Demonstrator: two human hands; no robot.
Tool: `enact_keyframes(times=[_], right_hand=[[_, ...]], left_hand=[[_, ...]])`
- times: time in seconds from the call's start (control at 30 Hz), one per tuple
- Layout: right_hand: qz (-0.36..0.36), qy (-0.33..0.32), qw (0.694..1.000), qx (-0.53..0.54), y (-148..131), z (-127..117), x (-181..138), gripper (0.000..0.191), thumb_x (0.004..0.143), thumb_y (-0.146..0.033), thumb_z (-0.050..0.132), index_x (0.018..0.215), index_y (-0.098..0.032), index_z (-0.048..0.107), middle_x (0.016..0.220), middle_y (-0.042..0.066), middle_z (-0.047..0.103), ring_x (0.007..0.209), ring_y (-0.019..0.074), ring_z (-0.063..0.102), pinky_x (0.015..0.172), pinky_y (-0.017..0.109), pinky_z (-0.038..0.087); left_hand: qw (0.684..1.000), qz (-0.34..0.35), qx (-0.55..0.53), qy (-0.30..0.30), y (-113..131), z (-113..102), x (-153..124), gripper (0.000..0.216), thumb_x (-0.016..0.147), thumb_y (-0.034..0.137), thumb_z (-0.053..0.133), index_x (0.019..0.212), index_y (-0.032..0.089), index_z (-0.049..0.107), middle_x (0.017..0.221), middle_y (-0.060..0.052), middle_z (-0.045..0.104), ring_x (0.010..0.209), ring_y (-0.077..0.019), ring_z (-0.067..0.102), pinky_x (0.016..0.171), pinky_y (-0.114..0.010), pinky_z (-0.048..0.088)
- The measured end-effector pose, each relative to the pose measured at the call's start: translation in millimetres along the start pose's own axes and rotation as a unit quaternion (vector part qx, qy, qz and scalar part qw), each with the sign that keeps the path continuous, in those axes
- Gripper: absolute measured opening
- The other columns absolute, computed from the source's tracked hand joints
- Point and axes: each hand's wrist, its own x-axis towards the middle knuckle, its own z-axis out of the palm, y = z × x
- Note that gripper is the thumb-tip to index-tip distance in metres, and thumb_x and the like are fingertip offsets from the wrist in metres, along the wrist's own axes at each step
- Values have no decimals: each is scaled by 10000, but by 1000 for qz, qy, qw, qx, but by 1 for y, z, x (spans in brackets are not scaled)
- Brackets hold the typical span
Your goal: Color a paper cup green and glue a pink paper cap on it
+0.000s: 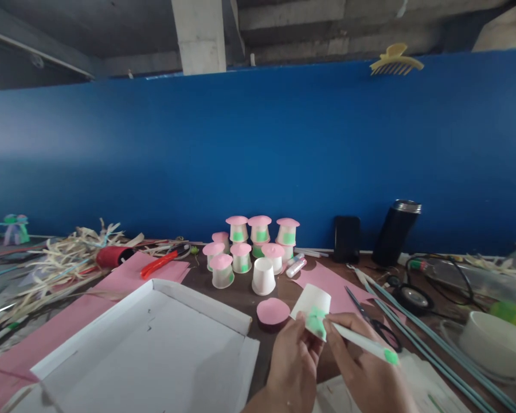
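A white paper cup (pixel 313 297) is tilted in my left hand (pixel 294 351), whose fingers are closed round its lower part. Green colour (pixel 316 321) covers a patch on the cup's side. My right hand (pixel 365 358) grips a white marker (pixel 359 338) with a green end, its tip close to that patch. Just beyond my left hand, a pink paper disc (pixel 273 311) tops a dark round object. Behind it a plain white cup (pixel 264 277) stands upside down. Several upturned cups with pink disc tops (pixel 241 258) are grouped farther back, some stacked and some with green patches.
On the left lies a shallow white box (pixel 137 355) over pink sheets (pixel 90 304). Scissors (pixel 372 321), pale blue strips (pixel 434 338) and a white bowl (pixel 494 344) are to the right. A phone (pixel 347 239) and a black flask (pixel 396 234) stand against the blue partition (pixel 258 149).
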Motion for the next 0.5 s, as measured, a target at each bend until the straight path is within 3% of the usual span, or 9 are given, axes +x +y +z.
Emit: enact_keyframes(times=[0.1, 0.23, 0.37, 0.5], right_hand=[[-12, -12, 1000, 0, -2, 0, 0, 168, 875, -350, 478, 879, -228, 594, 791, 23, 675, 689, 150, 653, 621, 222, 504], [-4, 20, 1000, 0, -4, 0, 1, 167, 874, -344, 481, 865, -221, 593, 780, 27, 671, 683, 152, 650, 624, 227, 507], [-21, -2, 1000, 23, -9, -1, 1, 147, 874, -322, 486, 848, -220, 590, 761, 23, 666, 664, 142, 637, 598, 215, 501], [-21, 43, 997, 56, -15, -7, 3, 126, 861, -313, 508, 887, -222, 590, 778, 18, 665, 680, 142, 641, 612, 208, 506]], left_hand=[[1000, -5, -7, 2, -1, -2, 2, 120, 803, 213, 559, 846, 121, 623, 836, -75, 665, 797, -164, 632, 816, -284, 474], [1000, -14, -20, 1, -2, -3, 3, 151, 796, 216, 576, 912, 128, 615, 915, -82, 676, 851, -169, 638, 834, -279, 475], [999, -26, -18, 9, 0, -1, 2, 155, 823, 221, 534, 909, 115, 608, 884, -94, 680, 841, -178, 647, 825, -283, 481], [999, -21, -35, 16, 3, 1, 0, 190, 816, 251, 555, 933, 109, 598, 940, -126, 682, 896, -203, 651, 793, -286, 505]])
